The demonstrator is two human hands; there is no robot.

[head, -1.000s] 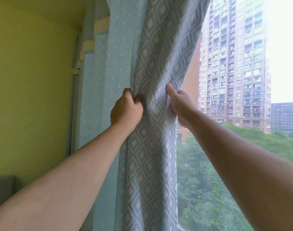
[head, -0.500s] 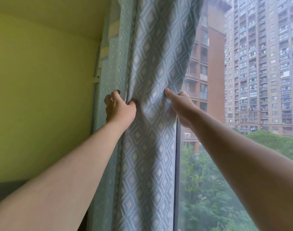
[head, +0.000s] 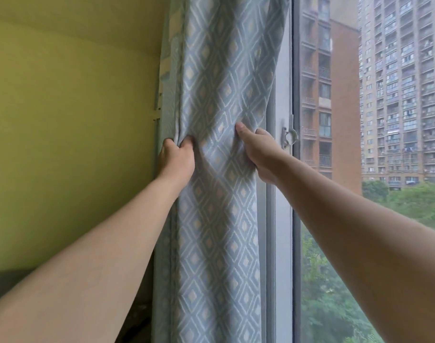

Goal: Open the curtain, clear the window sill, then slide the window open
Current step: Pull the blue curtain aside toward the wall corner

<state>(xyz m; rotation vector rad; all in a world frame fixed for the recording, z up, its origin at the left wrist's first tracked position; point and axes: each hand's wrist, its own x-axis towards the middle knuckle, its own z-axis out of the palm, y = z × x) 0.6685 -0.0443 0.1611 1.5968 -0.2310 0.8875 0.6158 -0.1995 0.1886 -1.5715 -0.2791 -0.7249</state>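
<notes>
— Where's the curtain (head: 219,194) right now?

— Bunched into a narrow column against the left edge of the window, just beside the yellow-green wall (head: 70,134). Blue-grey cloth, pale diamonds all over it.

— And the hands?

— Both on it, arms stretched out. The left hand (head: 178,160) is closed around the curtain's left fold, thumb and fingers pinching the cloth right at the wall side. The right hand (head: 259,154) grips the right edge, thumb pressed flat on the front, the other fingers curled behind the cloth where I can't see them.

— The window itself?

— The pale window frame (head: 282,219) stands bare to the right of the curtain, with a small metal latch (head: 288,138) on it, just beside the right hand. Through the glass (head: 335,268), tall apartment blocks (head: 402,95) and green treetops. The sill is below my sightline.
</notes>
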